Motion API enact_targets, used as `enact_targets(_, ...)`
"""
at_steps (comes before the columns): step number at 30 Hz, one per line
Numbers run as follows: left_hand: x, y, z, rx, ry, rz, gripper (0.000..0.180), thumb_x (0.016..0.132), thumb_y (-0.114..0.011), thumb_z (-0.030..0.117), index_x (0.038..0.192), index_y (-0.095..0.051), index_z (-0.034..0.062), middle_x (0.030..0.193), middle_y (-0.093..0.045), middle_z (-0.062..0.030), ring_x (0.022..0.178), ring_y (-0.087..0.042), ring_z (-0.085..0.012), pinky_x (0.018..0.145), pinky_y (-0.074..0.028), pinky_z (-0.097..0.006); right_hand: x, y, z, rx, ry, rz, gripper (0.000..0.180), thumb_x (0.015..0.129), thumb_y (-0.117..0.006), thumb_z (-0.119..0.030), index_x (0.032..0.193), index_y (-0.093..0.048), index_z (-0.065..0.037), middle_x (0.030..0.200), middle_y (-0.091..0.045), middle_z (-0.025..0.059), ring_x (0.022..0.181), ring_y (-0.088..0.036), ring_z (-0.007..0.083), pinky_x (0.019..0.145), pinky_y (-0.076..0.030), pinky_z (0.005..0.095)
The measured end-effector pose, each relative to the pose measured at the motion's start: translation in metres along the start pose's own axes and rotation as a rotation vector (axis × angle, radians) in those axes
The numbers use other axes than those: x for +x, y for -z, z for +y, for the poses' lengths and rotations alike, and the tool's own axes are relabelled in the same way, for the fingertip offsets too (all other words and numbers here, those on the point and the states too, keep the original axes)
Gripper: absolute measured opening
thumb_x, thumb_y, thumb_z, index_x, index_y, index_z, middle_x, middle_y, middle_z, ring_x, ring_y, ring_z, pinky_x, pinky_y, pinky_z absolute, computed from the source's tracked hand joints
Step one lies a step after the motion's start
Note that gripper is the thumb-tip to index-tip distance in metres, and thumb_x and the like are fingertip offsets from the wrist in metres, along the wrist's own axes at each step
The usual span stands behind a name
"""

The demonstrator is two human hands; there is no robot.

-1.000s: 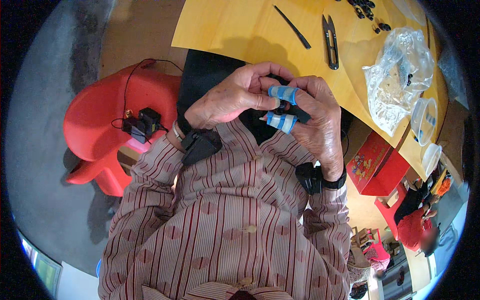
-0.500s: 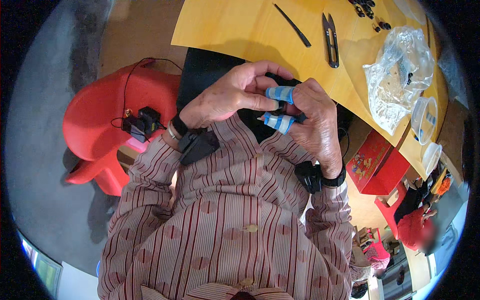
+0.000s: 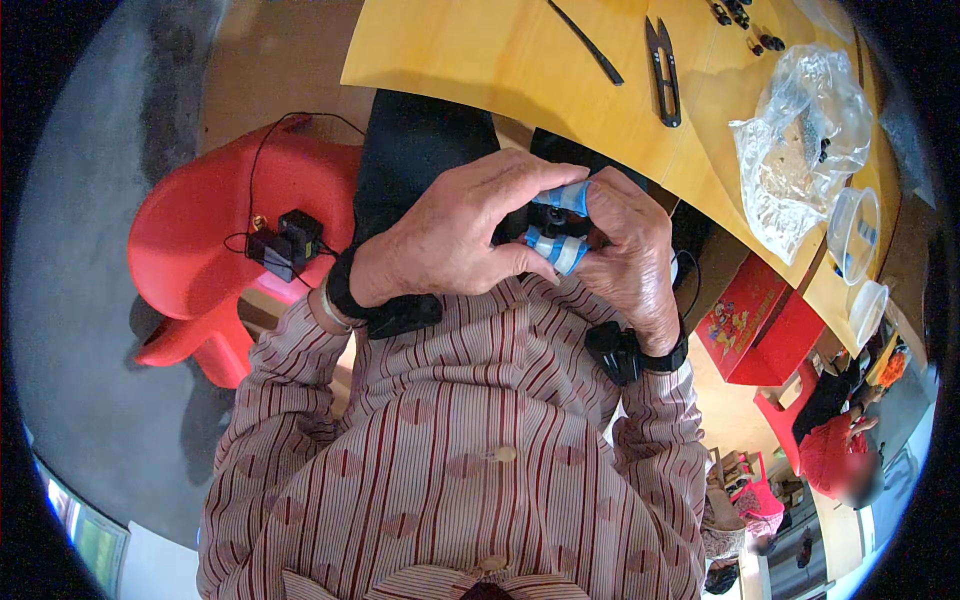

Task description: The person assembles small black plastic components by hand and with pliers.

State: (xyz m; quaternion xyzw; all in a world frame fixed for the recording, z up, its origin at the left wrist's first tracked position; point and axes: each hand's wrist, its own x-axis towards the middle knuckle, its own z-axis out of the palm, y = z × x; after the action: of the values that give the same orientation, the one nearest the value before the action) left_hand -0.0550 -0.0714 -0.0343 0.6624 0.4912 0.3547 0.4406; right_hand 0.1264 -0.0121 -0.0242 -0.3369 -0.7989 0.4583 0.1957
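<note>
Right grip (image 3: 635, 250) was pinching a small black piece (image 3: 553, 214) between its taped thumb and forefinger, both wrapped in blue-and-white tape (image 3: 556, 250). Through the head camera I had the left grip (image 3: 440, 232) facing it, thumb and forefinger spread into a wide curve around that piece, their tips beside the tape; I could not tell whether its hidden fingers touched the piece. Both wrists carried black modules (image 3: 405, 317), and the work was held above the lap, just short of the near edge of the yellow counter (image 3: 450, 55). Up on that counter I could see a thin black rod (image 3: 587, 43) lying aslant, with black snips (image 3: 658, 72) to the right of it, blades pointing away from the person. Beyond the snips, small black parts (image 3: 739, 14) lay near the top of my view, and a crumpled clear bag (image 3: 785, 160) sat nearer the right side, beside a clear plastic tub (image 3: 856, 236). Off to the left I saw a red chair (image 3: 185, 225) bearing black boxes (image 3: 297, 232) with a cable. Below the counter's right part stood a red box (image 3: 740, 320).
</note>
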Motion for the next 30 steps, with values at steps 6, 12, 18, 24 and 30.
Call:
enact_targets(6,-0.0012,-0.0001,-0.0017,0.057,-0.098,0.034,0.064,0.062,-0.08,0.013,0.118,-0.053,-0.0032,0.106,-0.061,-0.0158,0.094,-0.061,-0.0304,0.083,-0.048,-0.036,-0.0032,-0.0046,0.0045,0.071,-0.011,-0.011,0.029,0.057,-0.075,-0.007,0.08,-0.058,-0.002,0.071,-0.054,0.0101,0.068,-0.052,0.0288,0.059,-0.044,0.0363)
enact_targets(12,-0.003,0.0027,-0.0003,0.078,-0.133,0.039,0.067,0.061,-0.08,0.015,0.119,-0.052,-0.0037,0.106,-0.061,-0.0169,0.092,-0.061,-0.0324,0.082,-0.049,-0.037,-0.0017,-0.005,0.0029,0.121,0.004,-0.007,0.028,0.058,-0.074,-0.006,0.078,-0.056,-0.002,0.069,-0.052,0.01,0.066,-0.05,0.029,0.058,-0.043,0.037)
enact_targets(18,-0.002,-0.0001,-0.0014,0.083,-0.162,0.03,0.069,0.06,-0.08,0.017,0.119,-0.051,-0.0049,0.104,-0.06,-0.0175,0.09,-0.06,-0.0327,0.08,-0.049,-0.038,-0.0031,-0.0054,0.0049,0.084,0.028,-0.019,0.031,0.059,-0.076,-0.01,0.072,-0.049,-0.002,0.067,-0.049,0.01,0.065,-0.049,0.0285,0.055,-0.042,0.0367)
enact_targets(24,-0.0036,0.0002,-0.0004,0.099,-0.185,0.042,0.064,0.061,-0.08,0.016,0.114,-0.053,-0.0066,0.1,-0.061,-0.0178,0.087,-0.061,-0.0325,0.077,-0.049,-0.037,-0.0049,-0.0069,0.0046,0.045,0.064,-0.016,0.031,0.059,-0.076,-0.011,0.071,-0.048,-0.003,0.066,-0.048,0.0098,0.063,-0.049,0.028,0.054,-0.042,0.0368)
enact_targets(30,-0.0055,-0.0027,-0.0049,0.088,-0.256,0.101,0.056,0.06,-0.08,0.015,0.106,-0.057,-0.0072,0.095,-0.063,-0.0176,0.082,-0.062,-0.0326,0.072,-0.051,-0.037,-0.0063,-0.0079,0.0079,0.045,0.137,-0.032,0.027,0.058,-0.073,-0.007,0.076,-0.052,-0.003,0.067,-0.049,0.0098,0.063,-0.05,0.0286,0.054,-0.043,0.0373)
